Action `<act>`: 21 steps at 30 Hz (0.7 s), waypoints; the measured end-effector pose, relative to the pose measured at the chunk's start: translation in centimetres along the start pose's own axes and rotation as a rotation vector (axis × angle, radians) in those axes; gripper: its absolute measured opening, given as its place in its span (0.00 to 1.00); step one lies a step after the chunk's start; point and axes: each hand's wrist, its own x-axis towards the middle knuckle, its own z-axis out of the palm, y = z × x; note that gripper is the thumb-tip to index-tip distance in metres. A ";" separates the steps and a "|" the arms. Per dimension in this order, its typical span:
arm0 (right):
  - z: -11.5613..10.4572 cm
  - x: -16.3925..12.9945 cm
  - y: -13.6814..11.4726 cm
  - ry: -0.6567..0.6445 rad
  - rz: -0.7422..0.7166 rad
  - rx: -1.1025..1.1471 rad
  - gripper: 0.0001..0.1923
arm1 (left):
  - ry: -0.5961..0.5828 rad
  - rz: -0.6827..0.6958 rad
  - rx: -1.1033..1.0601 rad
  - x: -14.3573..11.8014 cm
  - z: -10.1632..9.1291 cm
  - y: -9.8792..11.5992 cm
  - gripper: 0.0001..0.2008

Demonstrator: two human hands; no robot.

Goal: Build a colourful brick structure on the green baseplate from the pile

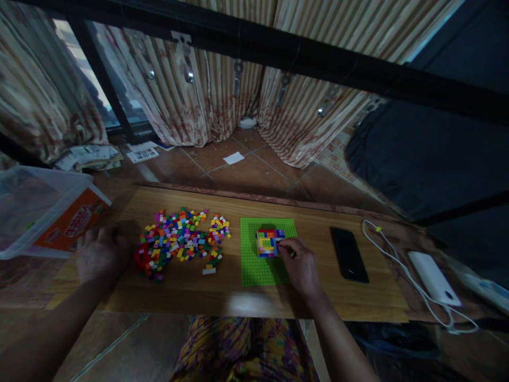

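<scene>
My right hand [302,265] reaches over a green studded baseplate [254,273]. Its thumb and index finger are pinched together at the right side of a small block-shaped build of multicoloured building bricks [265,245], which sits on the plate. Anything between those fingertips is too small to make out. On the table's left part rests my left hand [101,252], its fingers curled in and nothing seen in them. Between that hand and the baseplate spreads a heap of loose coloured bricks [178,236]. A white brick [209,271] lies at the heap's near edge.
A clear plastic box [35,183] with an orange label stands at the left, beside my left hand. Right of the baseplate lies a black phone [349,254]. Farther right are a white power bank [434,278] and a white cable [401,265]. Wooden table [178,302] edge faces my lap.
</scene>
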 end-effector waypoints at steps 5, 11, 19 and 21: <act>-0.1 0.0 0.3 0.001 -0.014 -0.003 0.09 | -0.018 -0.016 -0.010 0.0 0.0 0.0 0.24; 0.1 0.1 0.5 -0.038 -0.069 -0.047 0.10 | -0.010 -0.011 -0.028 -0.1 -0.2 0.1 0.23; 0.1 0.7 1.0 0.005 -0.110 -0.106 0.11 | -0.023 -0.020 -0.004 0.0 -0.1 0.0 0.25; 0.3 0.8 1.2 0.016 -0.121 -0.113 0.11 | -0.017 -0.018 -0.005 0.1 0.0 -0.1 0.25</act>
